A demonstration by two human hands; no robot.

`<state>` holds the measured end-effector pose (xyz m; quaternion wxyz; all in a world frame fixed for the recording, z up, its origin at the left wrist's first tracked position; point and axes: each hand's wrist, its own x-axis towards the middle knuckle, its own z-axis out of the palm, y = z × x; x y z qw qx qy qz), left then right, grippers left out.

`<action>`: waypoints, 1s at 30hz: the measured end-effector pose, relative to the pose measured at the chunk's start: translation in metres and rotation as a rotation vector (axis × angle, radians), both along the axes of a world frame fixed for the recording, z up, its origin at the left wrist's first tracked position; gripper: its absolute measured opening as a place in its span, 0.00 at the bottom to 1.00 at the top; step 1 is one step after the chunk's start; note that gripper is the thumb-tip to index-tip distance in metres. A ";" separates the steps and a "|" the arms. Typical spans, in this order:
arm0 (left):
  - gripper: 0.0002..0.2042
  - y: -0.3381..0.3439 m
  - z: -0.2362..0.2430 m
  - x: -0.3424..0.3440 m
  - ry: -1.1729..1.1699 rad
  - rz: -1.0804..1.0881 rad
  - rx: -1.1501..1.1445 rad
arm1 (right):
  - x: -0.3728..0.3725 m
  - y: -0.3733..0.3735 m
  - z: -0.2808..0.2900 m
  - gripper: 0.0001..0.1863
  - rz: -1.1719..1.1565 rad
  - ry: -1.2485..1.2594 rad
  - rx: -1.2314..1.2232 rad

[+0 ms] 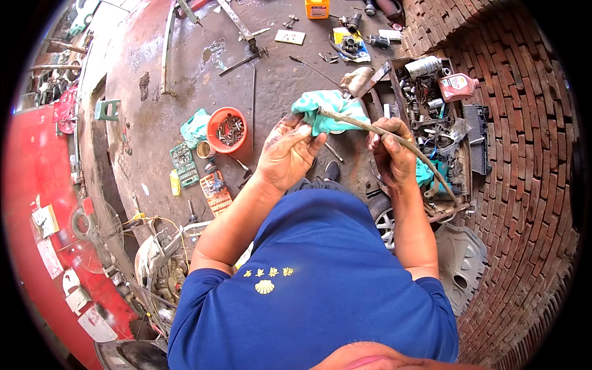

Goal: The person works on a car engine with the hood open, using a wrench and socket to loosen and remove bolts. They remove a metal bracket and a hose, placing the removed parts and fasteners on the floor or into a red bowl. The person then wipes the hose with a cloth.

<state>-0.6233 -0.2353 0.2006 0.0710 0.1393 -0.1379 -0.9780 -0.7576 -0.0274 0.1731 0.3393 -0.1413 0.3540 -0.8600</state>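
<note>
My left hand (285, 154), with darkened fingertips, is closed on a crumpled teal cloth (336, 106) in front of my chest. One end of a long, thin, brownish rod (425, 160) lies against that cloth. My right hand (396, 152) is closed round the rod farther along, its fingers bent about it. From there the rod slants down to the right, over the edge of a crate of tools. It looks slightly curved; whether it is stiff or a hose I cannot tell.
A crate (399, 92) packed with tools and metal parts stands at right by the brick wall (524, 123). An orange bucket of bolts (213, 132), a green socket set (183, 161) and an orange tool case (216, 192) stand left on the floor. A fan (92, 234) is farther left.
</note>
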 end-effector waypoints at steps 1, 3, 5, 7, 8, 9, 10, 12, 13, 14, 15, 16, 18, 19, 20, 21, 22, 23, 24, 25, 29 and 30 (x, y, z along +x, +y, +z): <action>0.16 0.001 0.000 -0.001 0.008 0.017 0.003 | 0.000 0.000 0.002 0.12 -0.008 -0.005 0.006; 0.16 0.002 0.001 -0.003 0.024 0.028 0.002 | 0.000 0.003 0.005 0.12 -0.022 -0.003 0.007; 0.17 0.000 0.000 -0.005 0.026 0.032 -0.169 | -0.002 0.006 0.004 0.12 -0.040 0.075 0.067; 0.13 -0.002 -0.001 -0.003 -0.098 0.025 -0.428 | -0.004 0.009 0.010 0.10 -0.073 0.115 0.204; 0.12 -0.004 -0.002 -0.001 -0.131 -0.009 -0.579 | -0.005 0.012 0.009 0.10 -0.049 0.153 0.250; 0.11 -0.008 -0.002 0.000 -0.162 -0.043 -0.731 | -0.008 0.014 0.010 0.10 -0.026 0.190 0.296; 0.11 -0.009 -0.001 0.000 -0.190 -0.078 -0.821 | -0.009 0.016 0.013 0.11 0.001 0.174 0.354; 0.08 -0.015 -0.010 0.004 -0.235 -0.159 -0.961 | -0.010 0.015 0.021 0.09 0.019 0.185 0.417; 0.08 -0.018 -0.019 0.007 -0.231 -0.155 -0.971 | -0.012 0.016 0.023 0.09 0.052 0.202 0.468; 0.09 -0.020 -0.022 0.007 -0.234 -0.163 -0.955 | -0.012 0.017 0.022 0.10 0.077 0.222 0.537; 0.10 -0.021 -0.025 0.008 -0.237 -0.169 -0.939 | -0.012 0.018 0.023 0.13 0.119 0.215 0.584; 0.11 -0.017 -0.028 0.005 -0.267 -0.136 -0.813 | -0.011 0.020 0.028 0.15 0.118 0.264 0.617; 0.11 -0.016 -0.023 0.000 -0.270 -0.068 -0.712 | -0.018 0.029 0.021 0.22 0.188 0.385 0.575; 0.11 -0.017 -0.020 -0.001 -0.271 0.000 -0.604 | -0.019 0.040 0.010 0.24 0.202 0.337 0.624; 0.13 -0.026 -0.032 0.003 -0.240 0.023 -0.628 | -0.020 0.052 -0.012 0.23 0.134 0.258 0.694; 0.13 -0.035 -0.039 0.006 -0.237 0.030 -0.633 | -0.022 0.065 -0.033 0.23 0.067 0.179 0.764; 0.13 -0.042 -0.044 0.008 -0.254 0.031 -0.682 | -0.024 0.080 -0.051 0.24 -0.064 -0.064 0.670; 0.13 -0.047 -0.047 0.012 -0.277 0.031 -0.728 | -0.026 0.093 -0.062 0.26 -0.190 -0.311 0.571; 0.14 -0.049 -0.038 0.015 -0.298 0.026 -0.756 | -0.034 0.098 -0.053 0.34 -0.201 -0.503 0.421; 0.14 -0.054 -0.039 0.017 -0.306 0.034 -0.758 | -0.038 0.101 -0.047 0.42 -0.206 -0.517 0.310; 0.13 -0.070 -0.037 0.026 -0.336 0.063 -1.045 | -0.053 0.083 -0.015 0.51 -0.017 -0.453 0.149; 0.13 -0.074 -0.032 0.028 -0.325 0.035 -1.114 | -0.056 0.077 -0.008 0.52 0.009 -0.498 0.241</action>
